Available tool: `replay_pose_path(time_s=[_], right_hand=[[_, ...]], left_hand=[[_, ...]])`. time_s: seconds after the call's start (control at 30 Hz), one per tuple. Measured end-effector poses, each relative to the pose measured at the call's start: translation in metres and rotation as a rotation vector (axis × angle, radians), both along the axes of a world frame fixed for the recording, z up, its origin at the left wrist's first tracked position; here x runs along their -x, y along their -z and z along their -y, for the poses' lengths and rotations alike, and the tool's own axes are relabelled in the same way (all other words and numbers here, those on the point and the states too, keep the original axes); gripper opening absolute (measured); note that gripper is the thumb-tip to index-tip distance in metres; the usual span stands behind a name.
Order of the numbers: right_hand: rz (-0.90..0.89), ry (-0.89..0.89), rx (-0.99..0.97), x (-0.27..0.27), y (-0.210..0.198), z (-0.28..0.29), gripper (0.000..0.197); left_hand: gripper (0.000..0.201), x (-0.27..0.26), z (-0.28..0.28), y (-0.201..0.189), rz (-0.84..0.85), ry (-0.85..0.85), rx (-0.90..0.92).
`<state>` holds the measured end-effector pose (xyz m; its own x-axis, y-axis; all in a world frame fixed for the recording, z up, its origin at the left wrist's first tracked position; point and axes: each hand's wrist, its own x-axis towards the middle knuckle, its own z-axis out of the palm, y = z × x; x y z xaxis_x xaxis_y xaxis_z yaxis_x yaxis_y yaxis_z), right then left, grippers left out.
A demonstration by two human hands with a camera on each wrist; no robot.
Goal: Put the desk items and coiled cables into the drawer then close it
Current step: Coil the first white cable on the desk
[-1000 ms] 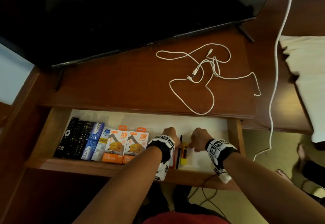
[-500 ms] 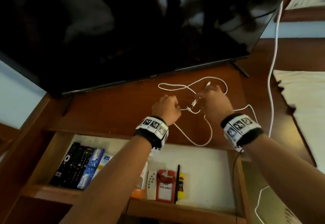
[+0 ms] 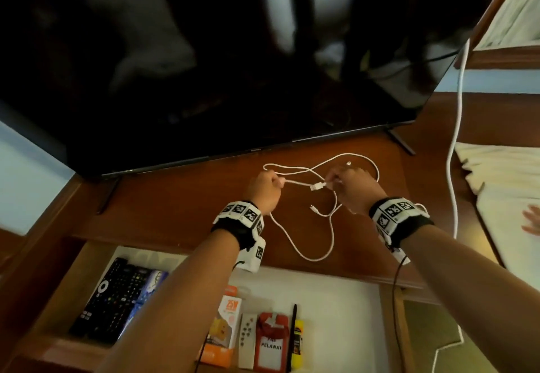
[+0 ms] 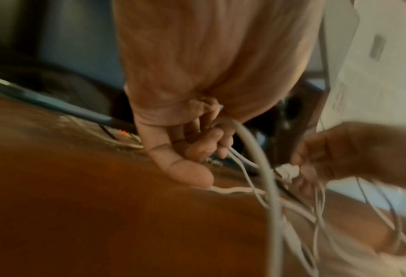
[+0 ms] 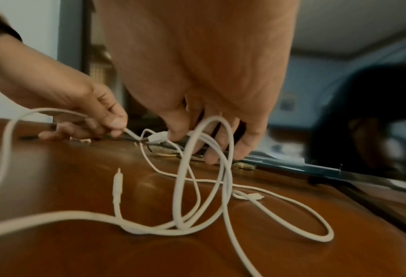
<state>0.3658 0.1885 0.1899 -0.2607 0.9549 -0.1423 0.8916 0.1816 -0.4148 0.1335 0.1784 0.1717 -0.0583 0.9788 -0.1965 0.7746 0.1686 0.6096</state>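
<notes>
- I had both hands up on the desk point(image 3: 175, 203), in the middle of the head view, because the white cable point(image 3: 318, 255) lay there loose and tangled and, as I judged it, had to be coiled before it could go in.
- My left hand point(image 3: 264, 190) was curled round a strand of the cable; thumb and forefinger point(image 5: 116, 121) pinched it just short of the plug point(image 5: 158, 138), the other fingers folded in.
- My right hand point(image 3: 350, 190) pinched the cable right at that white plug, the tip poking out toward my left hand; my lower fingers point(image 5: 244, 150) hung loosely curled, with a loop draped against them.
- So a short stretch ran taut between my two pinches, I think to find an end and start winding from it.
- The rest trailed below my hands toward the desk's near edge, a big loop lying flat on the wood, two more small plugs free on the surface.
- The drawer point(image 3: 336, 308) stood open at the bottom of the head view, already holding remotes point(image 3: 111, 299), boxes point(image 3: 225, 331) and a red tag point(image 3: 270, 343); its right side showed bare liner, where I reckoned the coil would fit.
- A thicker white cord point(image 3: 455, 138) ran down the right of the frame; I touched none of it.
</notes>
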Motion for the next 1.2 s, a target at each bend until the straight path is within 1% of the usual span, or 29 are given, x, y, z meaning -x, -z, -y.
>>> replay_pose_path(time_s=[0.07,0.13,0.17,0.23,0.3,0.37,0.43,0.47,0.53,0.57,0.6,0.63,0.67,0.7,0.73,0.77,0.8,0.83,0.87,0.9,0.93,0.97,1.0,1.03,1.1,1.13,1.17,1.2], right_hand=[[-0.110,0.044,0.017,0.004,-0.001,0.003,0.021],[-0.183,0.057,0.029,0.009,-0.007,0.005,0.023],[-0.223,0.061,0.036,0.011,-0.010,0.005,0.021],[-0.309,0.056,-0.001,0.016,-0.020,0.009,0.020],[-0.409,0.031,-0.075,0.024,-0.036,0.016,0.019],[-0.531,0.003,-0.118,0.034,-0.055,0.025,0.014],[-0.618,-0.006,-0.125,0.045,-0.074,0.034,0.017],[-0.648,-0.015,-0.120,0.050,-0.083,0.039,0.020],[-0.730,-0.028,-0.094,0.064,-0.100,0.049,0.022],[-0.769,-0.015,-0.077,0.071,-0.106,0.052,0.022],[-0.801,0.007,-0.064,0.079,-0.111,0.056,0.022],[-0.825,0.031,-0.052,0.087,-0.117,0.060,0.023],[-0.842,0.056,-0.041,0.096,-0.120,0.063,0.024],[-0.855,0.081,-0.033,0.104,-0.123,0.067,0.025],[-0.873,0.106,-0.026,0.112,-0.126,0.070,0.026],[-0.894,0.132,-0.017,0.118,-0.128,0.072,0.026],[-0.915,0.158,0.001,0.124,-0.131,0.075,0.025],[-0.933,0.179,0.027,0.129,-0.133,0.077,0.025],[-0.951,0.193,0.055,0.133,-0.135,0.080,0.025],[-0.968,0.198,0.081,0.136,-0.136,0.084,0.026],[-0.977,0.191,0.101,0.139,-0.136,0.088,0.027],[-0.987,0.171,0.114,0.140,-0.136,0.092,0.028],[-0.997,0.144,0.124,0.141,-0.135,0.096,0.028],[-1.009,0.123,0.135,0.141,-0.133,0.101,0.028],[-1.018,0.109,0.160,0.139,-0.130,0.108,0.027],[-1.011,0.111,0.179,0.139,-0.128,0.112,0.027],[-1.002,0.109,0.197,0.139,-0.126,0.116,0.027],[-0.994,0.101,0.212,0.140,-0.123,0.120,0.027]], left_hand=[[0.028,0.006,0.004,-0.024,0.157,-0.037,-0.083],[0.027,0.011,0.008,-0.046,0.312,-0.027,-0.162],[0.027,0.014,0.010,-0.058,0.378,-0.021,-0.197],[0.027,0.023,0.012,-0.081,0.488,-0.026,-0.248],[0.026,0.034,0.013,-0.102,0.530,-0.027,-0.292],[0.026,0.051,0.012,-0.116,0.448,-0.039,-0.392],[0.026,0.072,0.011,-0.122,0.309,-0.061,-0.468],[0.027,0.082,0.010,-0.123,0.229,-0.067,-0.479],[0.023,0.096,0.014,-0.121,0.076,-0.057,-0.444],[0.025,0.098,0.019,-0.121,-0.016,-0.045,-0.438],[0.029,0.097,0.027,-0.123,-0.100,-0.024,-0.473],[0.032,0.094,0.037,-0.126,-0.132,0.001,-0.562],[0.030,0.089,0.050,-0.131,-0.105,0.048,-0.662],[0.028,0.082,0.065,-0.136,-0.024,0.134,-0.711],[0.027,0.077,0.080,-0.140,0.073,0.242,-0.689],[0.028,0.071,0.094,-0.140,0.155,0.338,-0.611],[0.030,0.067,0.105,-0.137,0.190,0.409,-0.535],[0.031,0.064,0.113,-0.132,0.174,0.450,-0.514],[0.030,0.063,0.117,-0.126,0.150,0.465,-0.547],[0.024,0.064,0.119,-0.121,0.154,0.461,-0.595],[0.016,0.068,0.120,-0.117,0.197,0.449,-0.634],[0.015,0.075,0.122,-0.116,0.234,0.424,-0.659],[0.019,0.084,0.122,-0.115,0.246,0.404,-0.672],[0.022,0.093,0.123,-0.112,0.219,0.405,-0.656],[0.034,0.112,0.129,-0.108,0.087,0.456,-0.560],[0.034,0.121,0.133,-0.105,0.075,0.489,-0.472],[0.029,0.130,0.137,-0.102,0.124,0.505,-0.374],[0.024,0.139,0.140,-0.101,0.209,0.513,-0.289]])
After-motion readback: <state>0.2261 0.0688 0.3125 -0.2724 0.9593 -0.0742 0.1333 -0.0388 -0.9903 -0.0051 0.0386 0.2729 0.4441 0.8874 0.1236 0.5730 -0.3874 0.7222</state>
